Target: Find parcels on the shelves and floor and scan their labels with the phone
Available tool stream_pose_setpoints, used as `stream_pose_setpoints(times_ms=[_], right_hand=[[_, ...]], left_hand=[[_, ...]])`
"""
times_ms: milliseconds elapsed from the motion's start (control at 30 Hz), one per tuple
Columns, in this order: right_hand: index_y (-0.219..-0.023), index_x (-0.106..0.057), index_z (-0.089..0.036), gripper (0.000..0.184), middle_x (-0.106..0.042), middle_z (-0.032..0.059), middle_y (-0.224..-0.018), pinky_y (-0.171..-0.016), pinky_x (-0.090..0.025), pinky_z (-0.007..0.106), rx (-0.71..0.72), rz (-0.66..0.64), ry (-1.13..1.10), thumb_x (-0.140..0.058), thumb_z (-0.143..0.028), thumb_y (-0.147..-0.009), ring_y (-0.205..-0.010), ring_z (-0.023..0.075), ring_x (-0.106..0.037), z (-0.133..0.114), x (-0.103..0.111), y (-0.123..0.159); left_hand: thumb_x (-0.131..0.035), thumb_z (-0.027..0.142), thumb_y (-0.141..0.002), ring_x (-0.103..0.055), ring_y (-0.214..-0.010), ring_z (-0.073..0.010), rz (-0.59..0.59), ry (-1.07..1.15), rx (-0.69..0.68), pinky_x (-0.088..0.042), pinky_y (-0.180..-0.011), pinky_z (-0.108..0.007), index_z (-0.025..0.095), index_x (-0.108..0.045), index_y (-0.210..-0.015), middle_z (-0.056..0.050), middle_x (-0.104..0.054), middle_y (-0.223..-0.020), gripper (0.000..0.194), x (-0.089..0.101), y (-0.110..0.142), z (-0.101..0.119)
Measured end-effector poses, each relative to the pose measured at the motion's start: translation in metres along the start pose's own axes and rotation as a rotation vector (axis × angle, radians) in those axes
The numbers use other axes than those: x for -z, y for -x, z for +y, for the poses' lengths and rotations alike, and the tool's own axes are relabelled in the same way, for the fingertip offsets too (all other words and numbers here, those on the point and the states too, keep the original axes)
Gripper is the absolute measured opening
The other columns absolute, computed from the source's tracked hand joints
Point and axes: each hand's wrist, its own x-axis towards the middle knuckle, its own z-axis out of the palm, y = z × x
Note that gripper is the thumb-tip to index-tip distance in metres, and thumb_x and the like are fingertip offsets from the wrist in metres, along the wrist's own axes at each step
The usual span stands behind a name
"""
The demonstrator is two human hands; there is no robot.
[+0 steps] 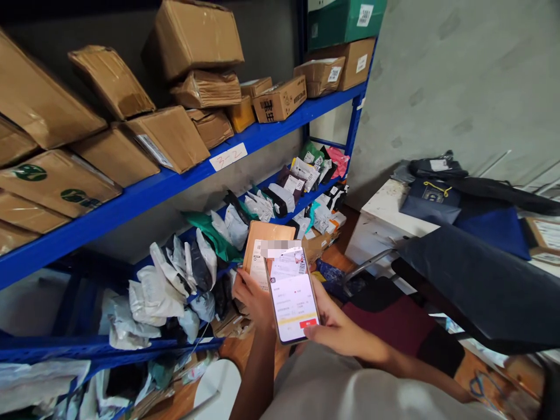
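My right hand (330, 318) is closed round a smartphone (292, 306), its thumb resting on the screen near a red button. The lit screen has a picture at the top and rows of text below. Behind the phone, my left hand (254, 300) grips a flat brown cardboard parcel (271, 231) at its near left edge. A white label (258, 265) is stuck on the parcel, partly covered by the phone. The lower part of the parcel is hidden behind the phone and my fingers.
A blue shelf rack (175, 181) runs along the left, carrying cardboard boxes (196, 38) above and bagged parcels (155, 291) below. To the right stand a white table (380, 201) with dark bags (431, 201) and a dark chair (472, 286). A white round stool (219, 385) is low in front.
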Motion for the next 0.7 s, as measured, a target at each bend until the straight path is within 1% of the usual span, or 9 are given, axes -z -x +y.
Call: stream_pose_setpoints(times_ms=[133, 267, 367, 433, 467, 533, 600, 667, 700], right_hand=[[-0.148, -0.011, -0.035, 0.091, -0.041, 0.0071, -0.143, -0.097, -0.044, 0.045, 0.044, 0.006, 0.023, -0.065, -0.016, -0.077, -0.120, 0.0259, -0.051, -0.013, 0.014, 0.000], [-0.148, -0.011, -0.033, 0.090, -0.043, 0.0071, -0.142, -0.098, -0.043, 0.044, 0.063, -0.019, 0.038, -0.064, -0.013, -0.077, -0.117, 0.0243, -0.053, -0.027, 0.033, 0.001], [-0.148, -0.008, -0.032, 0.090, -0.044, 0.0075, -0.142, -0.100, -0.042, 0.044, 0.018, -0.056, 0.029, -0.063, -0.014, -0.078, -0.110, 0.0223, -0.058, -0.039, 0.050, 0.003], [-0.149, -0.008, -0.030, 0.090, -0.042, 0.0080, -0.144, -0.102, -0.041, 0.044, 0.014, -0.079, 0.046, -0.062, -0.014, -0.078, -0.116, 0.0231, -0.056, -0.047, 0.063, 0.002], [-0.149, -0.009, -0.029, 0.090, -0.040, 0.0080, -0.147, -0.104, -0.039, 0.043, 0.021, -0.085, 0.061, -0.062, -0.014, -0.078, -0.123, 0.0240, -0.051, -0.050, 0.069, 0.001], [-0.149, -0.015, -0.028, 0.087, -0.033, 0.0069, -0.152, -0.109, -0.033, 0.043, 0.041, -0.088, 0.095, -0.063, -0.015, -0.077, -0.136, 0.0252, -0.037, -0.054, 0.083, 0.000], [-0.149, -0.020, -0.028, 0.085, -0.025, 0.0049, -0.157, -0.113, -0.027, 0.042, 0.052, -0.100, 0.117, -0.064, -0.020, -0.077, -0.143, 0.0252, -0.024, -0.055, 0.099, 0.001], [-0.149, -0.019, -0.028, 0.085, -0.024, 0.0048, -0.158, -0.114, -0.026, 0.042, 0.035, -0.134, 0.122, -0.065, -0.026, -0.078, -0.144, 0.0248, -0.023, -0.052, 0.114, 0.004], [-0.150, -0.017, -0.029, 0.085, -0.028, 0.0056, -0.156, -0.113, -0.028, 0.042, 0.008, -0.154, 0.116, -0.064, -0.029, -0.079, -0.143, 0.0247, -0.027, -0.050, 0.122, 0.005]], left_hand=[[-0.046, 0.031, -0.091, -0.033, -0.128, -0.0379, 0.003, 0.015, -0.001, -0.035, -0.101, -0.056, 0.002, -0.018, -0.147, -0.029, -0.036, -0.133, 0.069, -0.007, 0.001, 0.011], [-0.052, 0.033, -0.088, -0.033, -0.128, -0.0380, 0.078, 0.025, -0.029, -0.035, -0.102, -0.057, 0.006, -0.012, -0.150, -0.027, -0.035, -0.133, 0.079, -0.008, 0.001, 0.027], [-0.061, 0.041, -0.080, -0.035, -0.126, -0.0395, 0.114, 0.029, -0.007, -0.035, -0.101, -0.058, 0.008, -0.010, -0.151, -0.027, -0.034, -0.135, 0.093, -0.003, 0.003, 0.039], [-0.069, 0.048, -0.071, -0.035, -0.127, -0.0407, 0.100, 0.035, 0.028, -0.034, -0.102, -0.058, 0.009, -0.009, -0.151, -0.026, -0.033, -0.137, 0.107, 0.002, 0.008, 0.045], [-0.073, 0.050, -0.066, -0.034, -0.127, -0.0415, 0.081, 0.033, 0.055, -0.033, -0.103, -0.058, 0.009, -0.008, -0.151, -0.026, -0.032, -0.139, 0.115, 0.005, 0.013, 0.047], [-0.077, 0.053, -0.056, -0.033, -0.129, -0.0430, 0.047, 0.014, 0.134, -0.031, -0.104, -0.059, 0.010, -0.008, -0.151, -0.025, -0.031, -0.141, 0.125, 0.017, 0.023, 0.048], [-0.078, 0.054, -0.051, -0.031, -0.131, -0.0448, 0.058, -0.015, 0.221, -0.032, -0.104, -0.060, 0.012, -0.009, -0.152, -0.024, -0.031, -0.144, 0.129, 0.037, 0.035, 0.045], [-0.077, 0.053, -0.048, -0.030, -0.133, -0.0463, 0.151, -0.045, 0.272, -0.033, -0.103, -0.062, 0.017, -0.010, -0.153, -0.019, -0.029, -0.149, 0.130, 0.065, 0.042, 0.039], [-0.076, 0.052, -0.045, -0.031, -0.133, -0.0468, 0.230, -0.067, 0.280, -0.034, -0.102, -0.061, 0.022, -0.010, -0.153, -0.015, -0.028, -0.152, 0.131, 0.081, 0.042, 0.036]])
